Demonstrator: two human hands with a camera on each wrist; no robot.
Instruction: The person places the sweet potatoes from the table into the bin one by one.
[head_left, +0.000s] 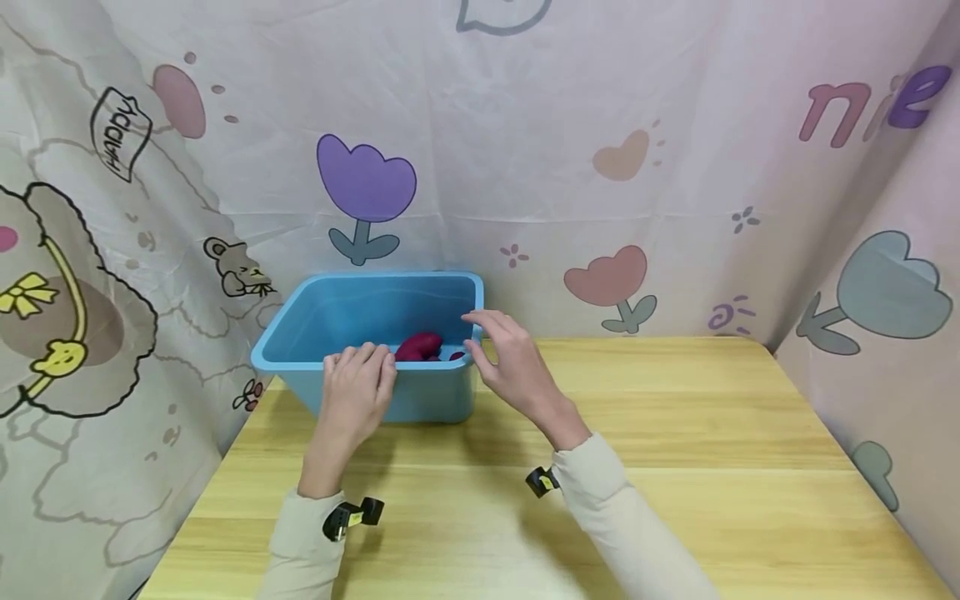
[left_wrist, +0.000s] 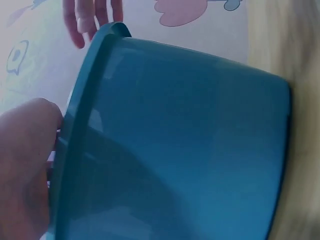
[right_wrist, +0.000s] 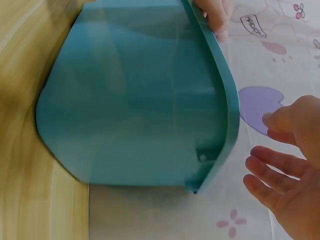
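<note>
A blue plastic bin stands on the table with its open top upward. The left hand grips its near rim, fingers bent over the edge; in the left wrist view, the thumb lies along that rim. At the bin's right corner is the right hand, its fingers spread and holding nothing. The right wrist view shows that hand a little off the rim, thumb and fingers apart. Inside the bin lies a dark red, rounded, elongated thing, with smaller red parts showing beside it; the near wall hides the rest.
The light wood table extends to the right and toward the front. A printed cloth curtain hangs right behind the bin and along both sides. Each sleeve cuff carries a small black camera.
</note>
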